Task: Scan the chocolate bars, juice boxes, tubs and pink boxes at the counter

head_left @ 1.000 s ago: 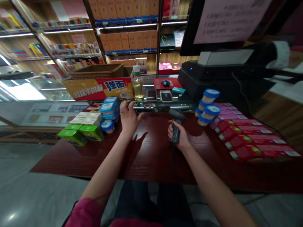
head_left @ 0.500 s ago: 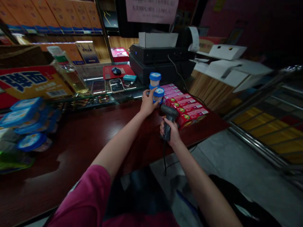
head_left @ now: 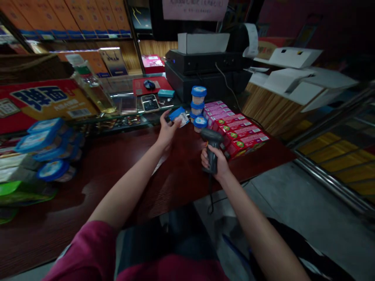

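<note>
My left hand (head_left: 166,130): closed around one blue-lidded cup (head_left: 179,116), tipped sideways, held above the far edge of the counter (head_left: 117,168). My right hand (head_left: 218,166): gripped on the handle of a barcode scanner (head_left: 212,144), head up, near the counter's right front edge. Just right of the held cup: a stack of matching cups (head_left: 198,97), then rows of red boxes (head_left: 243,134) toward the right end. Left end: a pile of blue-lidded tubs (head_left: 43,136).

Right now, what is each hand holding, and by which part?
The left hand pinches a blue-lidded tub, tipped sideways, near its lid. The right hand grips a barcode scanner by its handle.
</note>
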A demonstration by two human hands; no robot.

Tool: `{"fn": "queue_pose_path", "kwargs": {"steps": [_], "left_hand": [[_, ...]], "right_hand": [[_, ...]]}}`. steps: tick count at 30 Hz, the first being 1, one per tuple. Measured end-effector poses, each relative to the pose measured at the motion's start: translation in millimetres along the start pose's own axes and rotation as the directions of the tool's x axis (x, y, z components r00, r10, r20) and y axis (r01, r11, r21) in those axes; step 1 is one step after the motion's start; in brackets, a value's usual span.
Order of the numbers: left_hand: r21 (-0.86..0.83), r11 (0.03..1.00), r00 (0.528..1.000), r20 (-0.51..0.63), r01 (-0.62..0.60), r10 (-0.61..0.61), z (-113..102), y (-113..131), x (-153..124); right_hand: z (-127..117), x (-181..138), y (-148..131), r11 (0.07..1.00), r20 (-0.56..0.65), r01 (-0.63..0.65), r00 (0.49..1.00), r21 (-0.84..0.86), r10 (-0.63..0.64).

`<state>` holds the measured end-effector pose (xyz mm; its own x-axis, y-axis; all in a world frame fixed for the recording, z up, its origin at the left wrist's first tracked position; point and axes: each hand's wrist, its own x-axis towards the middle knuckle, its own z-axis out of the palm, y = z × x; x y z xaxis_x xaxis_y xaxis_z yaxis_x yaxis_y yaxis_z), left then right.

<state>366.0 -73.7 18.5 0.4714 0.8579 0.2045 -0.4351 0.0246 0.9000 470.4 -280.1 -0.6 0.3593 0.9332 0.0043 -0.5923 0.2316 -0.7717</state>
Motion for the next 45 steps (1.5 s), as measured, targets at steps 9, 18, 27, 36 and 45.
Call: {"fn": "queue_pose_path", "kwargs": {"steps": [9, 18, 27, 36, 45], "left_hand": [[-0.292, 0.933, 0.944, -0.188, 0.212, -0.273, -170, 92, -91], [-0.449, 0.890, 0.903, -0.348, 0.074, -0.251, -218, 109, -97], [-0.474, 0.866, 0.911, -0.267, 0.160, -0.314, -214, 108, -100], [-0.440, 0.880, 0.902, -0.283, 0.180, -0.326, -213, 108, -103], [-0.471, 0.874, 0.887, -0.344, 0.120, -0.307, -212, 111, -103]], "right_hand": [[100, 45, 81, 0.910, 0.415, -0.403, 0.815, -0.098, 0.406], [170, 82, 139, 0.868, 0.527, -0.479, 0.709, -0.130, 0.469], [165, 68, 133, 0.862, 0.509, -0.488, 0.713, -0.136, 0.483], [165, 68, 130, 0.872, 0.509, -0.473, 0.724, -0.125, 0.466], [163, 67, 126, 0.891, 0.497, -0.440, 0.751, -0.114, 0.434]]}}
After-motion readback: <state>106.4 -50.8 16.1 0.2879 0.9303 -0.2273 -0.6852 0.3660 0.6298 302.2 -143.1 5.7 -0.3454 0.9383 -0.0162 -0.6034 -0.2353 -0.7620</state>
